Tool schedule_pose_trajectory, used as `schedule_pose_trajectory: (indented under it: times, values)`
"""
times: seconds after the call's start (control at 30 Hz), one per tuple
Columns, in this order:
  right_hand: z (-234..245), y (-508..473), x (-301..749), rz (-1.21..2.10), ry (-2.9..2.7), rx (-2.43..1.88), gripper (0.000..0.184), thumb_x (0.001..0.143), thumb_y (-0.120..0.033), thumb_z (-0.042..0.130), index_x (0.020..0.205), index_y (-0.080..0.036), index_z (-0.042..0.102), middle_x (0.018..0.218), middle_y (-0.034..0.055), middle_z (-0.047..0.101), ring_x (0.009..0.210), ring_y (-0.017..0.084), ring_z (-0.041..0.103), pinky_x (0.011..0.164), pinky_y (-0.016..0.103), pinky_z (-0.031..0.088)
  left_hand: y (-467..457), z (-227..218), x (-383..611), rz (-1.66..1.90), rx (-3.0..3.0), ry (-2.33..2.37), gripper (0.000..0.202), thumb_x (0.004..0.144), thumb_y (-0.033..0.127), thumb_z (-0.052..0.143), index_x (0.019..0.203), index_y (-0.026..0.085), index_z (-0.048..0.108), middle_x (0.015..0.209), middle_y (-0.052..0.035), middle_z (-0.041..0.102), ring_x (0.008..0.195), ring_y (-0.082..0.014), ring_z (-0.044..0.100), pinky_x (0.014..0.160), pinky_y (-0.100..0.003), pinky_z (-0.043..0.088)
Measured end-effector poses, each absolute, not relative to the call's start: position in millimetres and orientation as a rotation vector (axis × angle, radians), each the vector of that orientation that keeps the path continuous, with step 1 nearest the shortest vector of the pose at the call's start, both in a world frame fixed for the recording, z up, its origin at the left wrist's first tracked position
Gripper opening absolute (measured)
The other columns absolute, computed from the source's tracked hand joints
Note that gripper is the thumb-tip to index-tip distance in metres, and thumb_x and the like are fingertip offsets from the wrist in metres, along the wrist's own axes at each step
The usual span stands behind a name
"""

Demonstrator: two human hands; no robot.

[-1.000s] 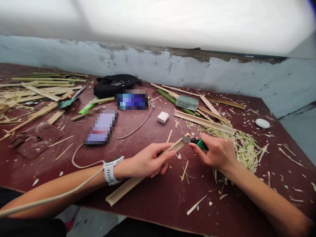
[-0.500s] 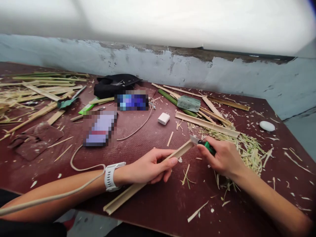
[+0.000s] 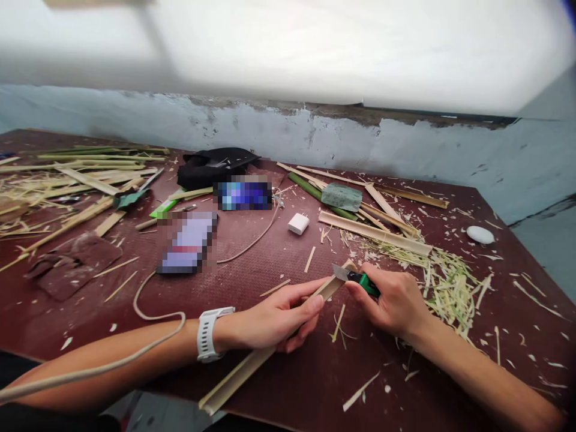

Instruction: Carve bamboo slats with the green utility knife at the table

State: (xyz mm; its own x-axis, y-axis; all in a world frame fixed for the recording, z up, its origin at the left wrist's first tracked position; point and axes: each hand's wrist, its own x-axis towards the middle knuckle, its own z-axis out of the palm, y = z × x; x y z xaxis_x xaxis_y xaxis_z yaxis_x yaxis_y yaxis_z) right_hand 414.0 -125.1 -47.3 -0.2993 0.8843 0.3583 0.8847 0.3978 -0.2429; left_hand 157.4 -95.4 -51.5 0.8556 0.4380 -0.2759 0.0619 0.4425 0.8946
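A split bamboo strip (image 3: 240,379), pale and hollowed like a channel, runs slantwise from the table's front edge up to the right. My left hand (image 3: 281,315) is closed around its upper part, thumb on top, with a white watch on the wrist. In my right hand (image 3: 391,300) is a green and black utility knife (image 3: 366,284), its blade out. The blade lies against the strip near the far end, a short way ahead of my left fingers. The strip's lower end sticks out below my left forearm.
Bamboo shavings (image 3: 450,291) are heaped right of my right hand. Bamboo pieces (image 3: 375,233) lie behind it, beside a white charger (image 3: 298,224) and a white oval object (image 3: 480,234). Left are a phone (image 3: 191,240), its cable (image 3: 139,300) crossing my forearm, and more strips (image 3: 90,161).
The knife blade has moved from the strip's far tip back along it, toward my left hand. A thin sliver now lies on the table beyond my left hand. The whole view has shifted slightly.
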Motion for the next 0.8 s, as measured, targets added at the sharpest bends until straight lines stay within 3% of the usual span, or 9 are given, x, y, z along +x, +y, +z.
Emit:
schedule_pose_trajectory:
  times: [0.13, 0.4, 0.8]
  values:
    - [-46, -119, 423, -0.146, -2.242, -1.570, 0.047, 0.100, -0.059, 0.045, 0.073, -0.021, 0.053, 0.053, 0.0000, 0.059, 0.045, 0.015, 0.057, 0.050, 0.028, 0.024, -97, -50, 159, 0.259, 1.040, 0.507, 0.069, 0.103, 0.056, 0.048, 0.162, 0.028, 0.025, 0.061, 0.0099, 0.038, 0.043, -0.0053, 0.040, 0.040, -0.014, 0.036]
    - [-56, -97, 437, -0.319, -2.260, -1.683, 0.052, 0.098, -0.064, 0.044, 0.072, -0.021, 0.057, 0.053, 0.0025, 0.061, 0.046, 0.017, 0.055, 0.053, 0.028, 0.021, -88, -51, 163, 0.304, 0.993, 0.582, 0.063, 0.098, 0.058, 0.055, 0.149, 0.023, 0.042, 0.061, 0.0102, 0.043, 0.037, -0.0043, 0.038, 0.032, -0.011, 0.031]
    - [-55, -96, 435, -0.257, -2.222, -1.757, 0.055, 0.098, -0.068, 0.040, 0.073, -0.022, 0.056, 0.053, 0.0023, 0.058, 0.047, 0.018, 0.053, 0.053, 0.028, 0.021, -83, -49, 160, 0.321, 1.148, 0.607, 0.063, 0.102, 0.053, 0.051, 0.154, 0.021, 0.038, 0.057, 0.0093, 0.050, 0.033, -0.0046, 0.036, 0.030, -0.012, 0.032]
